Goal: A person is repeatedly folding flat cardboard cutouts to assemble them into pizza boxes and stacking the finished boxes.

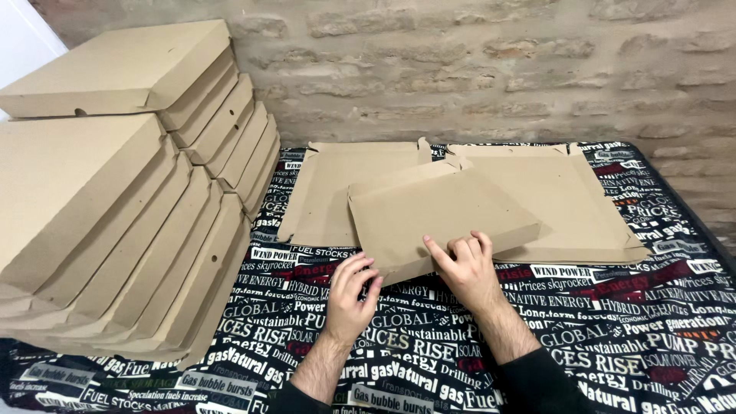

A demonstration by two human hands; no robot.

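A folded brown cardboard box (441, 215) lies tilted on top of flat unfolded cardboard sheets (571, 195) in the middle of the table. My right hand (464, 268) rests on its near edge, fingers pressing down on the lid. My left hand (351, 291) sits just off the box's near-left corner, fingers curled and apart, touching the corner at most with the fingertips.
Two leaning stacks of several folded cardboard boxes fill the left: a near stack (100, 230) and a far stack (153, 84). The table carries a black cloth (613, 322) printed with white and red words. A brick wall (498, 69) runs behind.
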